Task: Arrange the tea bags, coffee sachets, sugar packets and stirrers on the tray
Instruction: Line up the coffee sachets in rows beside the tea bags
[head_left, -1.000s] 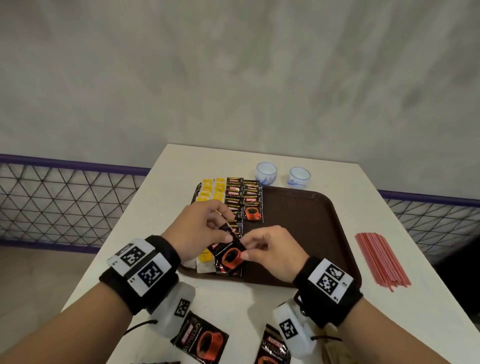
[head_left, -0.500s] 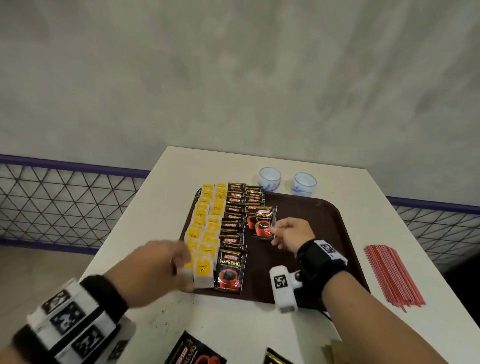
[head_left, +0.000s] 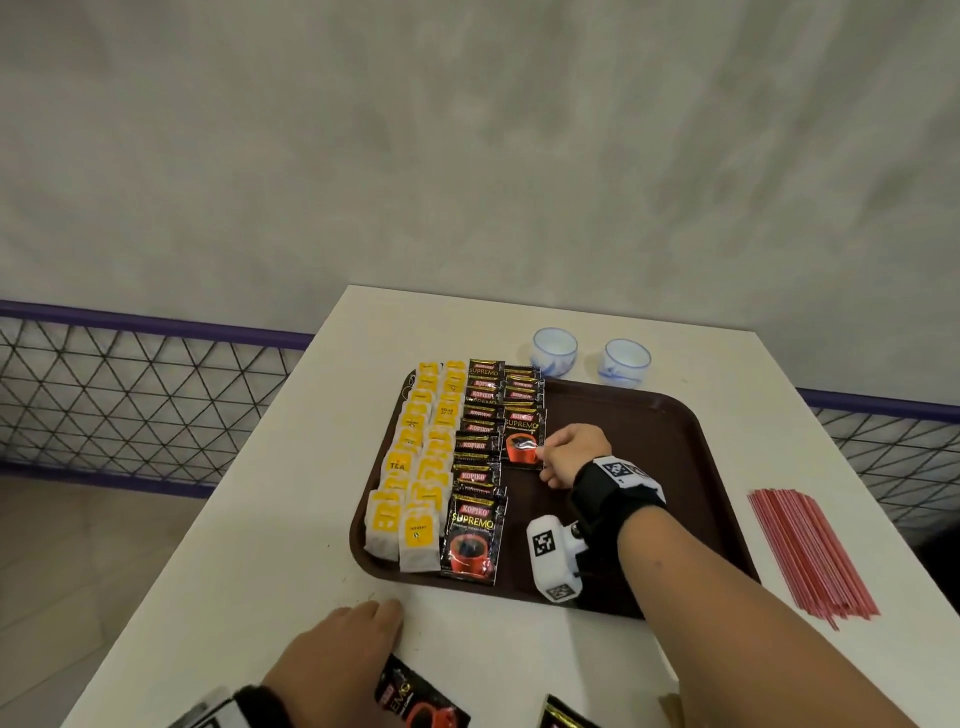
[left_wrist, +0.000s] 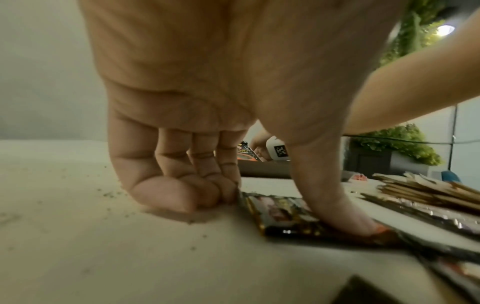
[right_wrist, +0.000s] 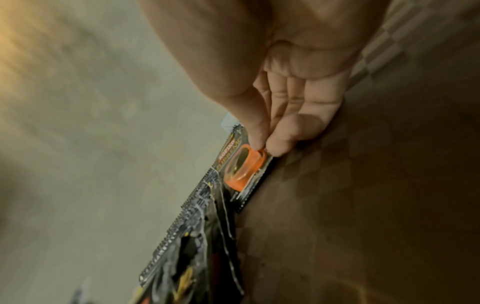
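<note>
While my right hand (head_left: 574, 454) is pinching a coffee sachet (head_left: 522, 439) on the tray (head_left: 649, 441), my left hand (head_left: 332, 657) is pressing, fingers curled, another sachet (head_left: 421, 701) on the counter (head_left: 249, 545).

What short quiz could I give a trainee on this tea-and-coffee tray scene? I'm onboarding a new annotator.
1. True or false: the bundle of thin red plastic stirrers lies on the dark brown plastic tray.
2. What does the right hand pinch? A) a yellow-labelled tea bag B) a black coffee sachet with a red cup printed on it C) a stirrer
3. Fill in: the left hand touches a black coffee sachet lying on the white ____.

Key: 1 false, they lie on the table to the right of the tray; 2 B; 3 table.
</note>
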